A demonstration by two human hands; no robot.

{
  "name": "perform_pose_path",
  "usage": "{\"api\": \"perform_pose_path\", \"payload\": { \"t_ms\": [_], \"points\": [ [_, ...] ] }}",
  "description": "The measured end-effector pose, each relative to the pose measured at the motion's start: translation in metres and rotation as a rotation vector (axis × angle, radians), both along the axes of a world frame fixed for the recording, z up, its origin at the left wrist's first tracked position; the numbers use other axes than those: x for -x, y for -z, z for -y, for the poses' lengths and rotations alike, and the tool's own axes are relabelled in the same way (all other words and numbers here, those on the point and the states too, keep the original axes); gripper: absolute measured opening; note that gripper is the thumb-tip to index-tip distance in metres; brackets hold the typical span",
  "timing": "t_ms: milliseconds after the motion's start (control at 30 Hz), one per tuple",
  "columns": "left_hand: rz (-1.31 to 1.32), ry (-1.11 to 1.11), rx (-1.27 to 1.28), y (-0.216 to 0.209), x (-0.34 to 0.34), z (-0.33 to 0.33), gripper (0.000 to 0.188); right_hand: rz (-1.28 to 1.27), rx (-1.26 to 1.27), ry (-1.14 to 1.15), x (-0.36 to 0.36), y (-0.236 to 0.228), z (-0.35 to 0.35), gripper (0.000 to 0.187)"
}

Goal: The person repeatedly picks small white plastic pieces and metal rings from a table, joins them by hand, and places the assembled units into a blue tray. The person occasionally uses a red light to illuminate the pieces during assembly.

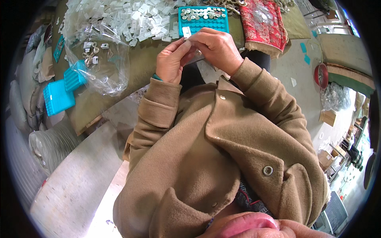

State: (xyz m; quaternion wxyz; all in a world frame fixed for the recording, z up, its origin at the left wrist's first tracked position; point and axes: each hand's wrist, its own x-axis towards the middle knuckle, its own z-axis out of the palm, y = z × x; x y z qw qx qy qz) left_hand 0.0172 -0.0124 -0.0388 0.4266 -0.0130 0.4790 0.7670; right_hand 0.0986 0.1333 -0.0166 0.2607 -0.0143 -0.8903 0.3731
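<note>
- The left hand (171, 59) and the right hand (216, 47) meet just above the near edge of the table (139, 67), fingertips touching each other.
- Between them sits a small white plastic piece (186, 32); the right hand's thumb and forefinger are pinched together on it, and the left hand's fingertips press against it from the left side.
- Whether the left hand truly clamps the piece or only steadies it, I cannot tell.
- Just beyond the hands, on the far side, lies a turquoise tray (203, 20) with rows of small pockets; its far rows hold round metal buttons (200, 13), its near rows look bare.
- To the left of the tray spreads a heap of white plastic pieces (127, 18) across the far part of the table.
- A clear plastic bag (99, 65) lies to the left of the hands, with a few small parts inside.
- Two more turquoise trays (63, 89) rest at the table's left edge, overlapping each other.
- A red patterned cloth (264, 23) lies to the right of the tray, at the far right of the table.
- Both arms wear the sleeves of a tan coat (222, 150), which fills the near part of the view.
- A red bowl (320, 75) stands on the floor far to the right.
</note>
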Motion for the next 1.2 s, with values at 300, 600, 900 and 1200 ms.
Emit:
{"api": "perform_pose_path", "payload": {
  "t_ms": [300,600,900,1200],
  "points": [
    [0.009,0.013,0.053,0.0,0.015,-0.001,0.018,-0.042,-0.21,0.286,0.037,0.009,-0.037,0.012],
    [0.047,-0.002,0.054,-0.005,0.011,-0.002,0.02,-0.015,-0.449,0.249,0.036,0.023,-0.035,0.01],
    [-0.051,0.048,-0.009,-0.017,0.001,-0.005,0.024,-0.001,0.25,0.031,0.003,-0.001,-0.014,0.012],
    [-0.084,0.072,-0.016,-0.017,-0.013,-0.008,0.025,-0.268,-0.316,0.057,-0.008,0.006,-0.012,0.022]
  ]
}}
